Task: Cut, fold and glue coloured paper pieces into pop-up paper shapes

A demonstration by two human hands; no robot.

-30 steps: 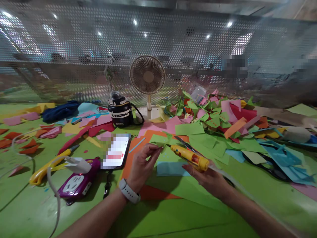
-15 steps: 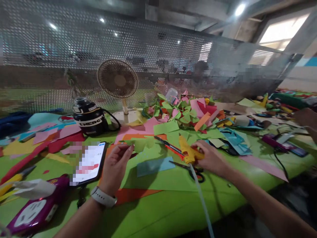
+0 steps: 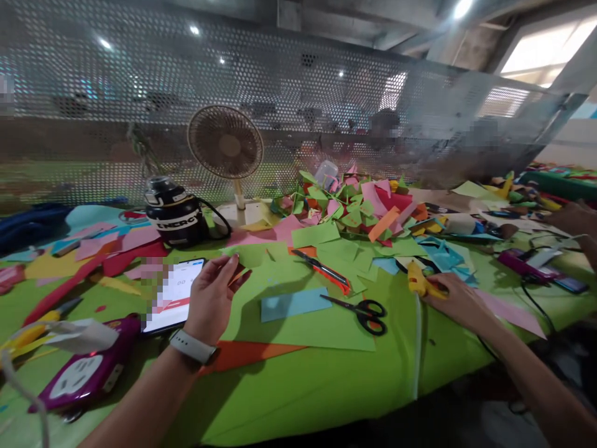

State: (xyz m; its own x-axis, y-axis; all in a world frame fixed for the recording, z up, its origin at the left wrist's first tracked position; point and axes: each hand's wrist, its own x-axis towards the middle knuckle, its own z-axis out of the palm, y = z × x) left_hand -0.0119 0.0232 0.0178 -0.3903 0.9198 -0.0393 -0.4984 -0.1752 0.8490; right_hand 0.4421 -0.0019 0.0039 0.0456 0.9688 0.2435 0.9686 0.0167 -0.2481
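Note:
My right hand is closed round a yellow glue gun with a pale glue stick hanging from its back, at the right of the green sheets. My left hand, with a white watch on its wrist, is raised beside the phone; its fingers are curled together, and what they pinch is too small to make out. Between the hands lie black scissors, an orange and black cutter and a blue paper strip on green paper.
A paper scrap heap, a small fan and a black jug stand at the back. A purple device lies at the lower left, another at the right. Another person's hand shows at the right edge.
My right hand has moved right with the glue gun, away from the scissors and cutter. The green piece near my left fingertips no longer shows there, and that hand has turned slightly.

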